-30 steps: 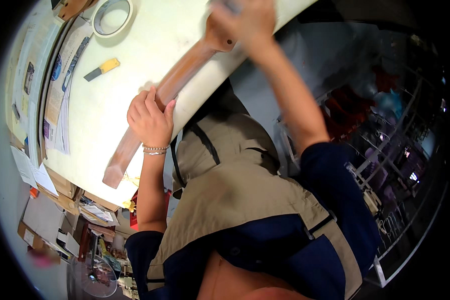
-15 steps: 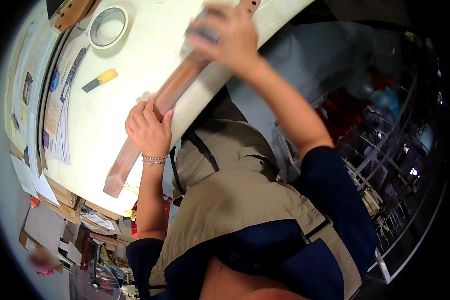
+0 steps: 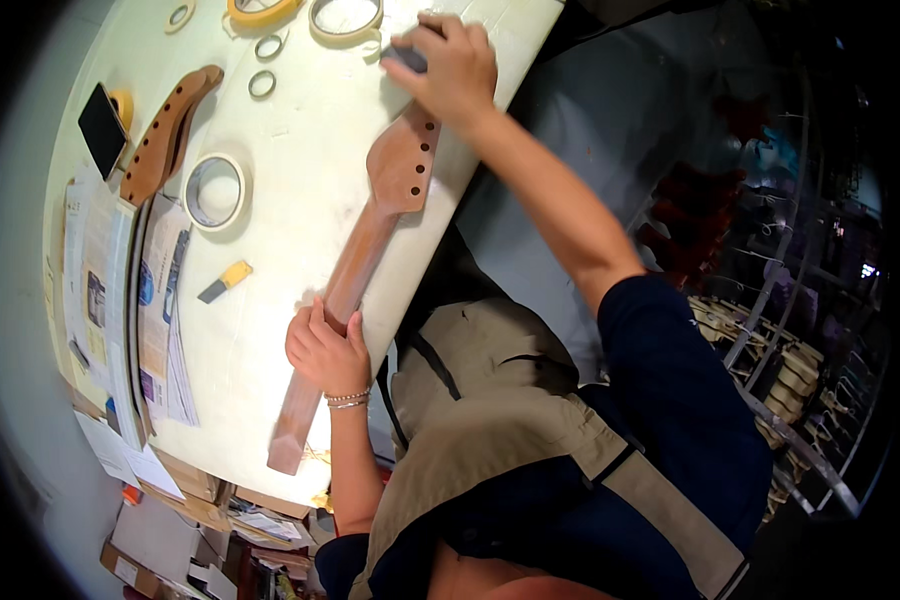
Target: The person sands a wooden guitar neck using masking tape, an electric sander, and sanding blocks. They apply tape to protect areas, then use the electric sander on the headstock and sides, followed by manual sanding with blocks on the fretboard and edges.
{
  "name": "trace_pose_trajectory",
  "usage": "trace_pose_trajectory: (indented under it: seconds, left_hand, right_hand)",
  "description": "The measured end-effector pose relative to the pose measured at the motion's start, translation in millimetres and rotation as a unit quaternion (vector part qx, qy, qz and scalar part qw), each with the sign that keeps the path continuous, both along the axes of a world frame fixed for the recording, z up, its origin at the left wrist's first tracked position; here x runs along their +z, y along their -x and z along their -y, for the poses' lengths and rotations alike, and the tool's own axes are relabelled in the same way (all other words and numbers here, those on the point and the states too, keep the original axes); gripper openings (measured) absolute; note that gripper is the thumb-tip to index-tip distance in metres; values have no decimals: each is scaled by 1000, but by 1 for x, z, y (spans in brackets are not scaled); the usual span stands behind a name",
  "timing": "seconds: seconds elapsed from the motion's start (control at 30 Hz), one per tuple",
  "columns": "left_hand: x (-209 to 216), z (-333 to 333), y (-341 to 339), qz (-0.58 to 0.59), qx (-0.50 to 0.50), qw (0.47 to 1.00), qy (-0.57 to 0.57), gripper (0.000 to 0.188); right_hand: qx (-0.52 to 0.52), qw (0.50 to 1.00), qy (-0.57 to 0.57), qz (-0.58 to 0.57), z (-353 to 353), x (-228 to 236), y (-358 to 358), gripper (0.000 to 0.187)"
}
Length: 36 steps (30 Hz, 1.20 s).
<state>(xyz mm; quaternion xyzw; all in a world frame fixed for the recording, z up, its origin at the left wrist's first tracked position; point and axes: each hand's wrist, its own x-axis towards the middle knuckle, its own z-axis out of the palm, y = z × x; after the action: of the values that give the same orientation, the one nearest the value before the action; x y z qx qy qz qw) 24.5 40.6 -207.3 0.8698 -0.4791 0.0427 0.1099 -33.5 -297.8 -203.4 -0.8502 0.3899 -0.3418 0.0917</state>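
A reddish-brown wooden guitar neck [image 3: 361, 255] lies flat along the table's right edge. Its headstock [image 3: 400, 168], with a row of dark holes, points away from me, and its squared end is nearest. My left hand [image 3: 325, 350] is wrapped over the lower part of the neck and presses it to the table. Past the headstock's far tip, my right hand [image 3: 454, 68] grips a dark grey sanding block [image 3: 408, 60], partly hidden by the fingers.
The pale table [image 3: 300, 180] bears a wide tape roll [image 3: 216, 192], a yellow-and-black blade tool [image 3: 225, 281], more tape rolls, other headstocks [image 3: 160, 150], a dark phone-like slab [image 3: 103, 131] and papers [image 3: 162, 300]. Racks with hanging parts [image 3: 770, 330] stand at the right.
My right hand has moved with the sanding block off the neck's upper part to beyond the headstock, uncovering it. My left hand stays on the neck. The view has shifted, showing more tape rolls.
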Motion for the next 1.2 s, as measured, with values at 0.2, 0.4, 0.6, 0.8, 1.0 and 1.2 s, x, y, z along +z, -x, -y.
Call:
trace_pose_trajectory:
  seconds: [0.2, 0.4, 0.6, 0.8, 1.0, 1.2]
  left_hand:
    - [1, -1, 0, 6, -2, 1000, 4, 50]
    - [3, -1, 0, 0, -5, 1000, -5, 50]
    - [3, 2, -1, 2, -1, 1000, -4, 50]
    - [2, -3, 0, -13, 3, 1000, -12, 50]
    - [2, -1, 2, -16, 8, 1000, -7, 50]
    - [11, 1, -3, -30, -1, 1000, 7, 50]
  right_hand:
    - [187, 981, -6, 44, -100, -4, 22, 21]
    - [-8, 999, -50, 10, -15, -4, 11, 21]
    - [134, 991, 14, 4, -81, -1, 26, 22]
    - [-23, 999, -23, 14, -39, -4, 13, 25]
    - [103, 994, -5, -30, -44, -5, 30, 22]
    - [-171, 984, -34, 24, 44, -8, 56, 30]
